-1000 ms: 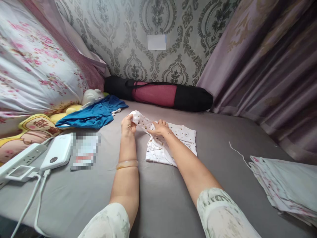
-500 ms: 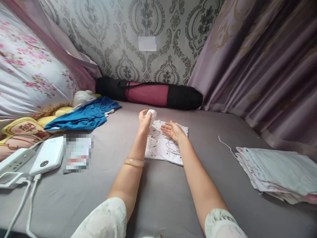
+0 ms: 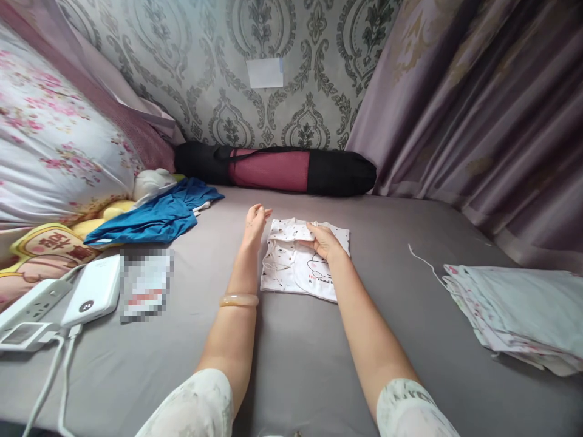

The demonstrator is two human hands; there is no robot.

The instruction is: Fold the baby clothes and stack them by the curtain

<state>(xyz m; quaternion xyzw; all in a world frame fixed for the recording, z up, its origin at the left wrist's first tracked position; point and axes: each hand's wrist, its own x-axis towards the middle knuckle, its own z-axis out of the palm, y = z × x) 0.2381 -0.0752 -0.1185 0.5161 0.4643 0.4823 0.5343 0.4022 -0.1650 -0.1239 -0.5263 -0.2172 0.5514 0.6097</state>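
At the centre of the frame, a white printed baby top (image 3: 277,279) is lying flat on the grey bed sheet (image 3: 291,370), its wider dimension apparently running left to right. The right hand (image 3: 325,241) is the nearer of the two: it is reaching over the upper right part of the top, and most of the fabric is extending left and lower left of it. Thumb and fingers are pinching the end of a folded flap (image 3: 288,233), which is running leftward across the upper half of the top. The right wrist and forearm are covering part of the lower right edge and some of the printed animal outline (image 3: 319,267).

The left hand (image 3: 255,223) is positioned just beyond the upper left corner, fingers loosely bent and apparently gripping nothing; the top is lying to its right and lower right, seemingly without contact. Behind both hands, a black-and-maroon roll bag (image 3: 271,169) is resting against the wall. Toward the right edge of the frame, a folded cloth stack (image 3: 523,309) is sitting well apart.
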